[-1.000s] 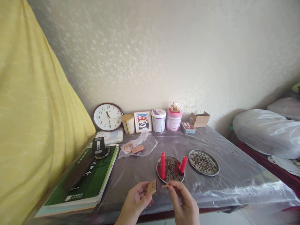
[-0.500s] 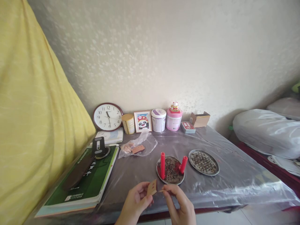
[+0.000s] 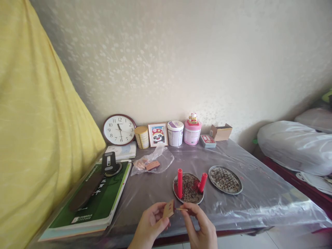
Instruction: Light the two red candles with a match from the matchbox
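My left hand (image 3: 150, 224) is closed on a small tan matchbox (image 3: 168, 209) held at the table's near edge. A thin match (image 3: 181, 209) is pinched in my right hand (image 3: 201, 226), and its tip touches the side of the matchbox. Just beyond my hands sits a round metal plate (image 3: 188, 200) with two red candles: one upright candle (image 3: 180, 183) on the left and one leaning candle (image 3: 203, 182) on the right. Neither candle shows a flame.
A second round metal plate (image 3: 225, 179) lies to the right. A clear bag with matchboxes (image 3: 153, 163), a green book (image 3: 95, 200) with a phone stand (image 3: 110, 163), a wall clock (image 3: 119, 129), tins (image 3: 175, 132) and a cardboard box (image 3: 220, 131) sit further back. A yellow curtain (image 3: 33, 138) hangs left.
My right hand has moved left, bringing the match from a gap beside the matchbox to touch its side. My left hand has stayed in place.
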Demonstrator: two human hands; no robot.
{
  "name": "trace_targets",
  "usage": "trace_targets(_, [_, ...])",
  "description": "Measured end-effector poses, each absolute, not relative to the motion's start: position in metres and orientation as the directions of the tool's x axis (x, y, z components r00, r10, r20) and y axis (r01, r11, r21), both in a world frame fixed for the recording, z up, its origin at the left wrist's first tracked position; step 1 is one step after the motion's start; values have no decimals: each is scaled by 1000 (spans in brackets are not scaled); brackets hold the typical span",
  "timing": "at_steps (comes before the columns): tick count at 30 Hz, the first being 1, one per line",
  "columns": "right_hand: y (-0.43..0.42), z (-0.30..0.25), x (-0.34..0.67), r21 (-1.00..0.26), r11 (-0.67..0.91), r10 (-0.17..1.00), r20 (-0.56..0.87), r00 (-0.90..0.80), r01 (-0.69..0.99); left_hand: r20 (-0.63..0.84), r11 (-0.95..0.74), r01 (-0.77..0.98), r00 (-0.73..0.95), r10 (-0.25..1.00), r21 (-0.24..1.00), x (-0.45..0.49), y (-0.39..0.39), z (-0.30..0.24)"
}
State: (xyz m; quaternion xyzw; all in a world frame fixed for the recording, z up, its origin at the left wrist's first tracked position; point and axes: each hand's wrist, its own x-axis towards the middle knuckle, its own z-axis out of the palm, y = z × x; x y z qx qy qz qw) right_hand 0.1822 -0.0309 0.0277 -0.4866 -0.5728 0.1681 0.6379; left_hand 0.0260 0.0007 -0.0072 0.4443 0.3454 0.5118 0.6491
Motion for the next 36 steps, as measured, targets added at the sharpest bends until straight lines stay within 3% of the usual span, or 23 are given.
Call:
trace_targets(13, [-34,34,189,-693,602,683,704,194,398,16,61,-330,226,974,942,26,2,-8])
trace_targets(19, [-31,34,193,-569,681,638,770,6,461,-5,86,-282,277,961,956,27,-6,6])
trace_targets(21, [-26,30,197,-570,649,660,751,0,504,46,52,-271,342,939,961,25,-13,11])
trace_targets(23, [-20,27,200,-650,557,729,681,72,517,89,18,-284,358,929,959,20,-16,16])
trace_targets(25, [-17,26,203,-769,431,807,563,179,472,79,-4,-299,240,967,954,10,-14,21])
trace_targets(27, [-15,27,206,-879,311,859,423,289,361,38,-39,-335,-10,999,941,-5,-6,27])
trace_targets(30, [-14,34,209,-967,192,910,239,338,168,-64,-99,-452,-332,941,886,-29,6,37])
trace_targets(33, [-14,43,211,-986,117,936,148,320,117,-76,-186,-478,-477,876,858,-45,12,44])
trace_targets(36, [-16,50,212,-988,105,936,136,324,112,-79,-199,-455,-521,850,868,-48,12,46])
